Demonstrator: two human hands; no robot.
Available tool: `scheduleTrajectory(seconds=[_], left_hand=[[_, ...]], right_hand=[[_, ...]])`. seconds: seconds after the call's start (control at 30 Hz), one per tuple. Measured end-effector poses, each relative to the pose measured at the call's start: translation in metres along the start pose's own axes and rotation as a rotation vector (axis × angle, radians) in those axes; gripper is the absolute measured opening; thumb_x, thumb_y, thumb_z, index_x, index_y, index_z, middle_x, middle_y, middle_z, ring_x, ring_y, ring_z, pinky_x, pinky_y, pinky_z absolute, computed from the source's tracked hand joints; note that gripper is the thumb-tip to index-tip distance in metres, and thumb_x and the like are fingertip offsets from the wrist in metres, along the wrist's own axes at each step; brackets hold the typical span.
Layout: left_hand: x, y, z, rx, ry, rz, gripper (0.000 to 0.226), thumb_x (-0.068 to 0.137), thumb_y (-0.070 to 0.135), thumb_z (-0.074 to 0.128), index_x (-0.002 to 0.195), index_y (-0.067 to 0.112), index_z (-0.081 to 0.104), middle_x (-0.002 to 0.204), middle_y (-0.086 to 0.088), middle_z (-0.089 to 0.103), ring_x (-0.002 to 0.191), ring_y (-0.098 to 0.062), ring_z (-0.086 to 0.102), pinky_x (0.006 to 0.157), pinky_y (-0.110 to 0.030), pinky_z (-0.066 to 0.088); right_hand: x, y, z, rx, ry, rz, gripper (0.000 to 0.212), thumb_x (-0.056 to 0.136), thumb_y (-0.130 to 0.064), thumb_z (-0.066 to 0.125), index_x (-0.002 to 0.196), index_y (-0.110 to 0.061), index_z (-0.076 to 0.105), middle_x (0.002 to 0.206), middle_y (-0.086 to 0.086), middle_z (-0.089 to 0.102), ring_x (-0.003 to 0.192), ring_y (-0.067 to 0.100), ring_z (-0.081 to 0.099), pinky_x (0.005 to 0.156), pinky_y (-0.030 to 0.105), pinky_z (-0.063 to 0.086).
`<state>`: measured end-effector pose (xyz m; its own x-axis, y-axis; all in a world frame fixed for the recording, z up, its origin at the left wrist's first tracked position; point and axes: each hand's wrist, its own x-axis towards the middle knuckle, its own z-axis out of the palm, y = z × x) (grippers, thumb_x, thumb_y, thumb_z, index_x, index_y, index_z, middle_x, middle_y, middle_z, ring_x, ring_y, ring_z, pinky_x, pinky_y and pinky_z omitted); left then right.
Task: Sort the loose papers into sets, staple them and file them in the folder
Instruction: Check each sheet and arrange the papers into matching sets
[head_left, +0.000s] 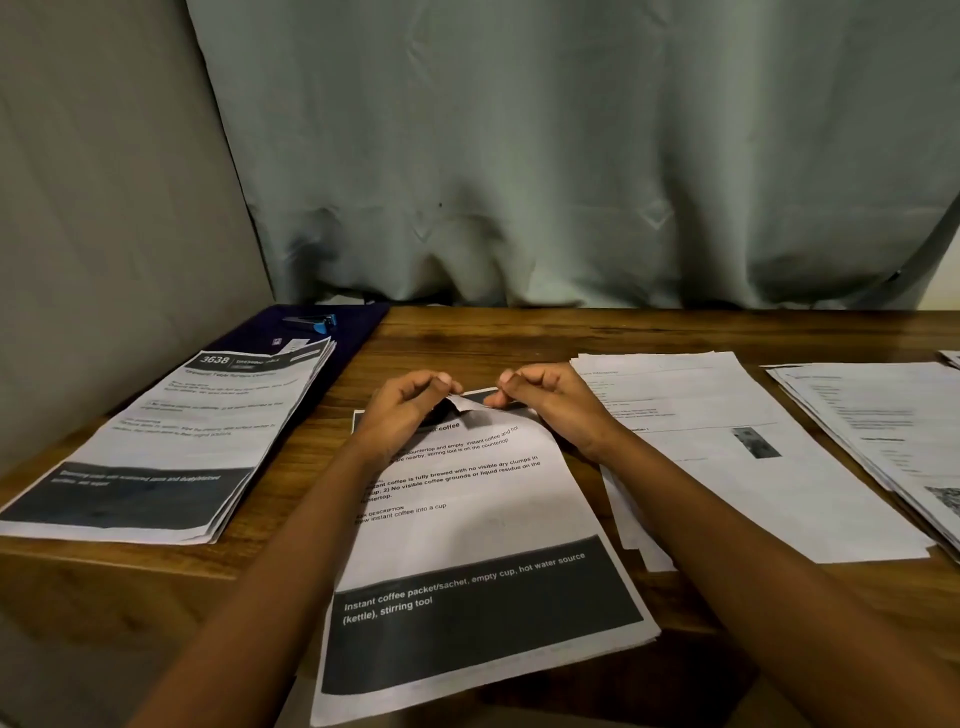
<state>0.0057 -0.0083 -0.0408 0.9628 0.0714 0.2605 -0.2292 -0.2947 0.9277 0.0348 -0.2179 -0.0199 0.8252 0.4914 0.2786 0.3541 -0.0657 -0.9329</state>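
Pinched at its top sheet's curled upper edge by the left hand (408, 410) and the right hand (548, 402), the middle set (467, 525) lies on the table (467, 338). Being limp and easily torn, it is best lifted by its edges. At far left the folder (358, 325) is overlain by a stapler (311, 323) and another set (171, 441), its contents unseen; loose piles (727, 467) lie at right.

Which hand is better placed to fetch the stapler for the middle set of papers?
Probably the left hand: the stapler lies far left on the dark folder, on that hand's side. The right hand would have to cross over; it can hold the middle papers meanwhile.
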Motion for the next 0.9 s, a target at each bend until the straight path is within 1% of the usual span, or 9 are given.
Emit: scheduleTrajectory(seconds=[0.1,0.17,0.23,0.33,0.43,0.53,0.7,0.83,0.9], left_hand=[[0.003,-0.004,-0.001,-0.017,-0.016,-0.003,0.011,0.09,0.022,0.062,0.086,0.017,0.071,0.101,-0.002,0.072,0.101,-0.02,0.066,0.092,-0.033,0.049],[0.004,-0.004,-0.001,-0.04,-0.021,-0.025,0.011,0.088,0.006,0.063,0.083,0.015,0.068,0.104,-0.004,0.071,0.104,-0.019,0.065,0.094,-0.032,0.049],[0.003,-0.002,0.0,-0.037,-0.028,-0.028,0.018,0.087,-0.002,0.06,0.082,0.014,0.066,0.106,-0.008,0.07,0.103,-0.019,0.064,0.09,-0.028,0.049],[0.001,0.001,0.001,-0.048,-0.031,-0.029,0.025,0.086,-0.009,0.055,0.088,0.014,0.064,0.1,-0.014,0.065,0.088,-0.015,0.061,0.074,-0.018,0.049],[0.001,0.003,0.001,-0.058,-0.034,-0.037,0.03,0.086,-0.011,0.052,0.097,0.015,0.063,0.103,-0.009,0.064,0.088,-0.012,0.06,0.07,-0.016,0.049],[0.0,0.003,0.001,-0.081,-0.033,-0.041,0.035,0.086,-0.012,0.051,0.104,0.016,0.062,0.109,-0.004,0.064,0.091,-0.009,0.061,0.069,-0.015,0.048],[0.001,0.001,0.0,-0.112,-0.057,-0.035,0.044,0.087,-0.012,0.05,0.115,0.019,0.06,0.122,-0.002,0.062,0.099,-0.007,0.064,0.068,-0.016,0.05],[0.002,0.0,-0.001,-0.108,-0.066,-0.027,0.049,0.087,-0.013,0.049,0.123,0.019,0.058,0.128,-0.003,0.06,0.109,-0.014,0.062,0.069,-0.016,0.05],[0.002,-0.001,-0.001,-0.105,-0.064,-0.026,0.05,0.087,-0.013,0.049,0.123,0.021,0.058,0.128,-0.003,0.06,0.111,-0.014,0.061,0.07,-0.017,0.051]], right_hand=[[0.001,0.001,-0.001,-0.033,-0.006,-0.009,0.031,0.097,-0.026,0.05,0.079,-0.019,0.073,0.092,0.001,0.074,0.099,0.018,0.066,0.096,0.033,0.046],[0.003,0.003,-0.002,-0.135,0.115,-0.051,0.023,0.096,-0.024,0.053,0.084,-0.02,0.072,0.095,-0.001,0.072,0.099,0.016,0.064,0.094,0.032,0.048],[0.005,0.006,-0.006,-0.358,0.24,-0.066,0.013,0.094,-0.02,0.057,0.094,-0.017,0.07,0.097,-0.004,0.068,0.095,0.012,0.062,0.086,0.023,0.049],[0.006,0.011,-0.01,-0.609,0.255,0.054,0.016,0.091,-0.02,0.061,0.104,-0.012,0.067,0.096,-0.001,0.067,0.084,0.01,0.059,0.077,0.021,0.046],[0.008,0.013,-0.008,-0.568,0.228,0.137,0.013,0.088,-0.012,0.063,0.1,-0.01,0.067,0.091,0.009,0.071,0.076,0.014,0.062,0.069,0.021,0.046],[0.008,0.013,-0.008,-0.458,0.241,0.168,0.017,0.084,-0.006,0.067,0.101,-0.009,0.066,0.091,0.012,0.07,0.082,0.021,0.065,0.072,0.023,0.049],[0.008,0.008,-0.011,-0.282,0.259,0.189,0.025,0.077,-0.005,0.075,0.099,-0.011,0.064,0.081,-0.001,0.066,0.08,0.013,0.063,0.073,0.021,0.049],[0.01,0.009,-0.012,-0.137,0.262,0.206,0.011,0.082,-0.007,0.069,0.091,-0.014,0.069,0.095,0.006,0.072,0.093,0.021,0.068,0.089,0.034,0.054],[0.008,0.004,-0.012,-0.03,0.229,0.21,0.01,0.09,-0.009,0.061,0.095,-0.012,0.07,0.097,0.008,0.072,0.09,0.02,0.068,0.08,0.028,0.055]])
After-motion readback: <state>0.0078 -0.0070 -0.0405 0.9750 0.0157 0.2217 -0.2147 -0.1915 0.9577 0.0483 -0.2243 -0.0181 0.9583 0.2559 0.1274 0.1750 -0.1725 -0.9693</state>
